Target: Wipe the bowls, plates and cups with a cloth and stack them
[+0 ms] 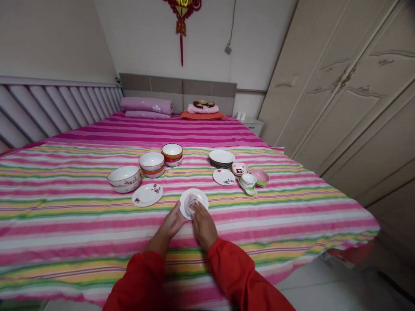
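Observation:
A small white plate (199, 196) is tilted up just above the striped bedspread. My left hand (172, 223) grips its near left rim with closed fingers. My right hand (203, 224) presses a crumpled pale cloth (191, 201) against the plate's face. Both arms wear red sleeves. A flowered white plate (147, 194) lies flat to the left of my hands.
On the striped bedspread (65, 207) stand stacked bowls (124, 178), (152, 164), (172, 154); a plate stack (221, 158), a saucer (223, 176) and small dishes (249, 179) are at right. Pillows lie at the headboard. A wardrobe (350, 95) fills the right side.

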Motion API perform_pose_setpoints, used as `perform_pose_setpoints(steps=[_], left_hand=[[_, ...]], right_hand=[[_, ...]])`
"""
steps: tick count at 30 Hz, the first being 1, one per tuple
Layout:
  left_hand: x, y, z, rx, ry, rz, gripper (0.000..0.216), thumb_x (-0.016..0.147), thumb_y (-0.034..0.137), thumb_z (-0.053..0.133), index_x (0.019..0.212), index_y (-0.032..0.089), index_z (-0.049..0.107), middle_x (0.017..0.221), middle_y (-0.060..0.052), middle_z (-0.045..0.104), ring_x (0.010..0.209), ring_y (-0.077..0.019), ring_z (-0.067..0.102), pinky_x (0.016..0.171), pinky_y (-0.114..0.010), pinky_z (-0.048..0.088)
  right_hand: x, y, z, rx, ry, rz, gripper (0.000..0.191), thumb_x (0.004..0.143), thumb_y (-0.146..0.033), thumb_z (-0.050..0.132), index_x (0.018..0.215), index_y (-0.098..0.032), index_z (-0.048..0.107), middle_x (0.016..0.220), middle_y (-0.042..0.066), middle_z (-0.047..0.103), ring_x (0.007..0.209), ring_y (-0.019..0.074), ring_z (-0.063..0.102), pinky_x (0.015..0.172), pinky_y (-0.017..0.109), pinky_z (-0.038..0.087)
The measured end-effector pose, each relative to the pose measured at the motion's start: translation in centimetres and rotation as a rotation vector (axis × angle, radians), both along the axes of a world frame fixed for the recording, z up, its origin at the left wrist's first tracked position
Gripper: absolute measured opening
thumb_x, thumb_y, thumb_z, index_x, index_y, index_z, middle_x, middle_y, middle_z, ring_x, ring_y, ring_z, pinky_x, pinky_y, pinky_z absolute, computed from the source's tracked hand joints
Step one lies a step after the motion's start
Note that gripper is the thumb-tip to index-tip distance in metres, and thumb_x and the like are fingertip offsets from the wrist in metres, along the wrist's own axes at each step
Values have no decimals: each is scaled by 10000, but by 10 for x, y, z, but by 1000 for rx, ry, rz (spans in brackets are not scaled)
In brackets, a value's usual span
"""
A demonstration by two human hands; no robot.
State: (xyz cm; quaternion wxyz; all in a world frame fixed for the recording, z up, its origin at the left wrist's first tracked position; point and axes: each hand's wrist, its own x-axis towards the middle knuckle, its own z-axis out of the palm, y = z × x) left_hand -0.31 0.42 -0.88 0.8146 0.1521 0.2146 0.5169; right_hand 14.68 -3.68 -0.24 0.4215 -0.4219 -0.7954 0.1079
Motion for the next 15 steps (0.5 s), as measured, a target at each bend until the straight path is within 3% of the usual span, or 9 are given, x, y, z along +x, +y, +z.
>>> perform_pose_setpoints(steps=[5,11,15], left_hand=[[1,-2,5,23,3,3,509,956,346,386,1424,147,371,1146,-135,680,1096,-238,612,1026,-442,405],[-1,0,5,5,-26,16,515,966,339,355,1431,118,351,1112,-125,695,1044,-196,638,1023,-362,417],[0,0,5,-9,-13,39,510,957,338,389,1435,164,350,1130,-105,692,1078,-200,626,1028,-371,414]], right_hand=[[5,-1,-2,-65,86,-141,423,919,-136,358,1297,-121,547,1360,145,519,1362,249,352,1104,495,350],[-19,12,8,-9,30,-23,444,884,-122,406,1303,-150,549,1343,112,540,1374,238,328,1121,470,323],[-17,37,11,-44,100,-69,427,907,-151,373,1291,-125,558,1359,131,523,1342,229,379,1133,458,301]])
